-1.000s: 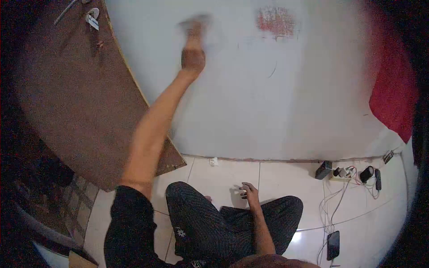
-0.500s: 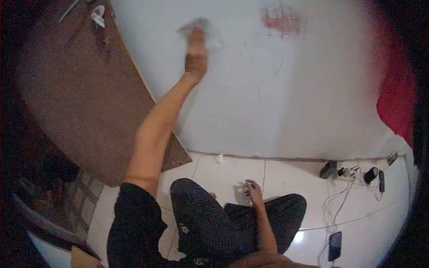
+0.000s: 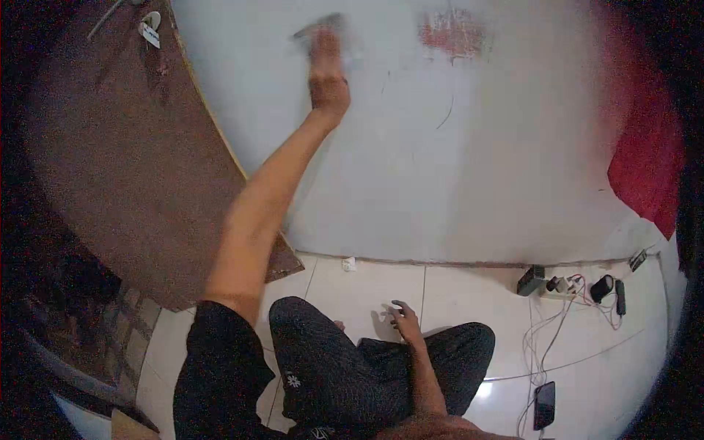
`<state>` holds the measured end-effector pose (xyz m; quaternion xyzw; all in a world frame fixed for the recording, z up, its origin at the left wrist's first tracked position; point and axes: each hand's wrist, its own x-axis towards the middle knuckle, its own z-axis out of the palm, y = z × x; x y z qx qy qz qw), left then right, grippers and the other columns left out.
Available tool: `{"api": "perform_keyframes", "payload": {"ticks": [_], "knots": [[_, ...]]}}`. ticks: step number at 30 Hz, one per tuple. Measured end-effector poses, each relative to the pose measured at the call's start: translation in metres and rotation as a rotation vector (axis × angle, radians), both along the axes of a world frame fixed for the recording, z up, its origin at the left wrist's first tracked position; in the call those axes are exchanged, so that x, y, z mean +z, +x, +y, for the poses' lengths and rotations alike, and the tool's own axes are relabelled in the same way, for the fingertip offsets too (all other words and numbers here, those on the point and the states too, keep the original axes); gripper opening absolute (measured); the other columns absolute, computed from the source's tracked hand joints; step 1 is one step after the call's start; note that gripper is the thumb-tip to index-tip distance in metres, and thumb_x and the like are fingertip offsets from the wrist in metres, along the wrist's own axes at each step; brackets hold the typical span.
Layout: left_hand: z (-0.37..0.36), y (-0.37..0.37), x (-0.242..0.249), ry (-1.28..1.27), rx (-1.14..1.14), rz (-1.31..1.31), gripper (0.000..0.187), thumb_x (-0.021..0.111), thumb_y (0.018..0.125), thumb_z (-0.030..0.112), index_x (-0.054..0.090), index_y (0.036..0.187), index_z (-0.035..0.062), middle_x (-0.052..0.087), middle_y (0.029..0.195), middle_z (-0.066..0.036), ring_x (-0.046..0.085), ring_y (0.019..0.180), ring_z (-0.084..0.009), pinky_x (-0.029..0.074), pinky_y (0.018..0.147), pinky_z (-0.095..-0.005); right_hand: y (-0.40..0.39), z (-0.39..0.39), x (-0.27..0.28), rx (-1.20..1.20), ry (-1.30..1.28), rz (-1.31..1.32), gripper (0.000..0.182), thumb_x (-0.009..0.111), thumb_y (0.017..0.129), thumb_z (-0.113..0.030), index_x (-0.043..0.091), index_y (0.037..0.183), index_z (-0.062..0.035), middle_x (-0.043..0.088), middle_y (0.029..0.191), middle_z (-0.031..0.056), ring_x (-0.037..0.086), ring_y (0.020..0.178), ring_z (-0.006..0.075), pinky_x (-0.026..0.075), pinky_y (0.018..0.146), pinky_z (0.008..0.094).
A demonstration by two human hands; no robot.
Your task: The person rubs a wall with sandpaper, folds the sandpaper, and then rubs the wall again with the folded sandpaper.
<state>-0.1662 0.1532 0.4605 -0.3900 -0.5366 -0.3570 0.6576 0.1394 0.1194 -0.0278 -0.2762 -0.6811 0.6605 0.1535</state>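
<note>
My left hand (image 3: 328, 77) reaches up to the pale wall (image 3: 374, 169), smeared by motion. Under its fingers is a flat, greyish thing with a dark upper edge (image 3: 334, 20), too blurred to name; the hand seems to press it on the wall. To the right of it, the wall carries a scratched red patch (image 3: 452, 35) and some thin dark marks below. My right hand (image 3: 405, 323) hangs past my bent leg above the tiled floor, holding nothing, its fingers loosely apart.
A brown door panel (image 3: 139, 161) with a key and tag (image 3: 151, 31) stands at left. Red cloth (image 3: 645, 161) hangs at right. Along the wall's foot lie a power strip (image 3: 561, 288), adapters and cables; a phone (image 3: 544, 405) is on the floor. A small white piece (image 3: 348, 264) lies by the wall.
The view has shifted slightly to the right. My left hand stays high on the wall, still blurred, with its wrist bent a little more. The right hand keeps its place by the leg.
</note>
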Motion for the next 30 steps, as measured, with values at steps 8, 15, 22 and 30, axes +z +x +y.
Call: {"api": "perform_keyframes", "payload": {"ticks": [8, 15, 22, 30], "knots": [[-0.001, 0.005, -0.006, -0.451, -0.122, 0.084, 0.063, 0.045, 0.080, -0.010, 0.036, 0.142, -0.0026, 0.035, 0.149, -0.021, 0.041, 0.133, -0.0384, 0.038, 0.109, -0.0382, 0.006, 0.005, -0.015, 0.020, 0.097, -0.055, 0.049, 0.062, 0.092, -0.036, 0.054, 0.128, -0.0048, 0.068, 0.099, 0.0173, 0.065, 0.071, 0.0181, 0.053, 0.061, 0.0295], [-0.001, -0.014, -0.006, -0.444, -0.014, 0.245, 0.058, 0.046, 0.085, -0.006, 0.039, 0.142, 0.0010, 0.039, 0.148, -0.016, 0.039, 0.135, -0.0326, 0.038, 0.110, -0.0383, 0.001, 0.002, -0.016, 0.042, 0.133, -0.079, 0.051, 0.063, 0.090, -0.040, 0.054, 0.128, -0.0053, 0.069, 0.101, 0.0188, 0.067, 0.082, 0.0242, 0.053, 0.070, 0.0357], [-0.015, -0.023, 0.005, -0.366, -0.049, 0.118, 0.065, 0.045, 0.079, -0.012, 0.038, 0.142, -0.0002, 0.042, 0.146, -0.016, 0.042, 0.134, -0.0303, 0.037, 0.111, -0.0394, -0.003, 0.002, -0.035, 0.008, 0.278, -0.081, 0.052, 0.063, 0.090, -0.038, 0.054, 0.129, -0.0047, 0.069, 0.099, 0.0187, 0.066, 0.070, 0.0193, 0.054, 0.062, 0.0333], [-0.004, -0.021, 0.004, -0.404, -0.138, 0.088, 0.065, 0.042, 0.079, -0.010, 0.035, 0.144, -0.0011, 0.034, 0.149, -0.022, 0.029, 0.140, -0.0359, 0.030, 0.114, -0.0424, -0.002, 0.006, -0.036, 0.023, 0.301, -0.135, 0.048, 0.064, 0.089, -0.035, 0.055, 0.126, -0.0050, 0.070, 0.096, 0.0197, 0.069, 0.079, 0.0247, 0.055, 0.070, 0.0365]]}}
